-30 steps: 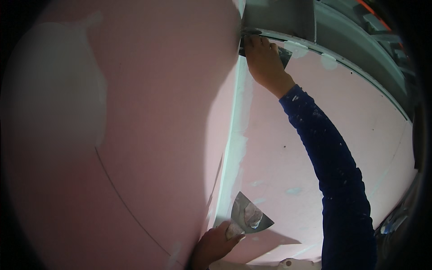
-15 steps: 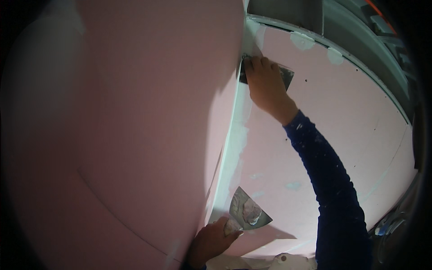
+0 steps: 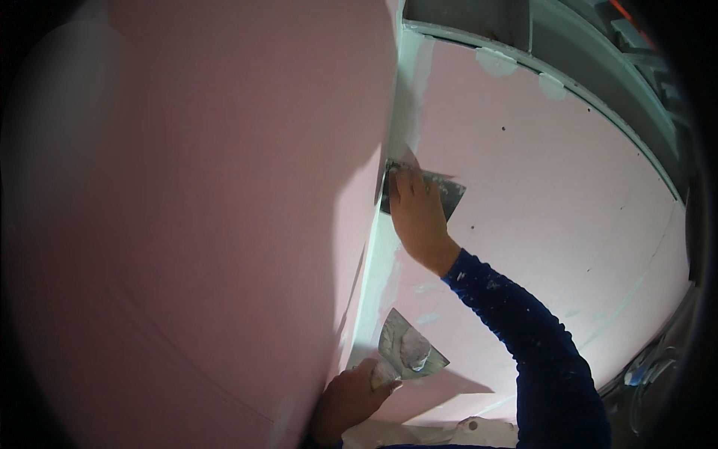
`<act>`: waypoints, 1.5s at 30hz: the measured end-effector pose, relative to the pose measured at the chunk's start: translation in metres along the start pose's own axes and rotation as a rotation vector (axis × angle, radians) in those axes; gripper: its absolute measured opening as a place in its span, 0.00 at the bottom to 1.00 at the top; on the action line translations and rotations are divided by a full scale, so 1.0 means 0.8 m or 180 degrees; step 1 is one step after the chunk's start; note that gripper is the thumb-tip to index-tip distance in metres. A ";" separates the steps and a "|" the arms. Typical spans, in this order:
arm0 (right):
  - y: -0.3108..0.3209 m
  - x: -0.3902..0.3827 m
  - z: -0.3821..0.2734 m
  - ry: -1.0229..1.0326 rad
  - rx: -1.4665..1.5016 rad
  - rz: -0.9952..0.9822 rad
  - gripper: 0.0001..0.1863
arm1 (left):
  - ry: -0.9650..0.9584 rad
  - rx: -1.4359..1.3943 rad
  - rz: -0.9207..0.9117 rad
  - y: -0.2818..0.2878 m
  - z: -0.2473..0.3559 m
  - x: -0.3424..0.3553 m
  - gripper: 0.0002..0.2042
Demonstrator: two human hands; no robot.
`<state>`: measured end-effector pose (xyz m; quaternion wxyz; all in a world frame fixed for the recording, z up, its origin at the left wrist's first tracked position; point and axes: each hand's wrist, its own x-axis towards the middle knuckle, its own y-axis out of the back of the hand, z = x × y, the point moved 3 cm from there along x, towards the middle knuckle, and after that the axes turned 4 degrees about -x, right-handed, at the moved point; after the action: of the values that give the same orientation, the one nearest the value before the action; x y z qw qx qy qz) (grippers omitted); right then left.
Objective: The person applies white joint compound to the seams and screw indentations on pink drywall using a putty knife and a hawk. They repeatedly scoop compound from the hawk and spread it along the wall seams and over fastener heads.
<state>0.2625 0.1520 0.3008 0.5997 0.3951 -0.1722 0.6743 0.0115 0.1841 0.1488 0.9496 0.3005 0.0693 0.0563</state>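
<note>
My right hand presses a dark, wide putty knife against the pink wallboard, its fingers spread over the blade. The blade's left end sits at the inside corner, along a strip of pale, wet-looking joint compound. The hand hides most of this knife, and no handle shows. Lower down, my left hand grips a second putty knife with a flared blade. A lump of joint compound rests on that blade.
A large pink wallboard fills the left side and meets the right-hand board at the corner. Grey metal framing curves along the upper right edge. Pale compound patches and dark screw spots dot the right board. Cables or similar clutter lie at lower right.
My right hand has slid the putty knife down along the corner, leaving a smoother pale strip above it. The left hand and its loaded knife stay nearly in place.
</note>
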 end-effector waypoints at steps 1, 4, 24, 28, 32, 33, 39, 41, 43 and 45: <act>0.010 -0.006 -0.002 0.0038 0.0209 -0.0209 0.22 | 0.0008 -0.0021 -0.0028 0.001 0.001 -0.001 0.34; 0.049 0.008 0.018 -0.0034 0.0350 -0.0278 0.23 | 0.0062 -0.0092 -0.0066 0.004 0.004 0.002 0.33; 0.019 0.105 0.085 -0.0002 0.0015 0.0402 0.18 | 0.0085 -0.0174 0.0096 -0.006 -0.009 0.006 0.32; 0.008 0.059 0.040 -0.0076 0.0199 0.0218 0.19 | -0.0031 0.0049 -0.0026 -0.002 -0.005 0.004 0.34; 0.006 0.027 0.010 -0.0116 0.0277 -0.0044 0.19 | -0.0070 0.0149 0.0052 -0.003 -0.002 0.003 0.34; 0.004 0.018 0.003 -0.0103 0.0243 -0.0017 0.19 | -0.0084 0.0172 0.0107 -0.003 -0.002 0.004 0.33; -0.034 -0.024 -0.035 -0.0111 0.0119 -0.0444 0.26 | 0.0059 0.0337 0.0020 0.002 -0.003 0.019 0.30; -0.035 -0.032 -0.041 -0.0216 0.0186 -0.0249 0.24 | 0.0013 0.0439 -0.0014 0.007 0.002 0.020 0.31; -0.022 -0.040 -0.045 -0.0104 0.0545 -0.0451 0.24 | 0.0122 0.0472 -0.0018 0.008 0.010 0.013 0.32; 0.004 -0.041 -0.038 -0.0080 0.0788 -0.0433 0.24 | 0.0215 0.0356 -0.0141 0.008 0.015 0.011 0.33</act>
<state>0.2487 0.1507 0.2584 0.5884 0.4852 -0.0681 0.6432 0.0217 0.1839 0.1613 0.9295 0.3493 0.1110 0.0415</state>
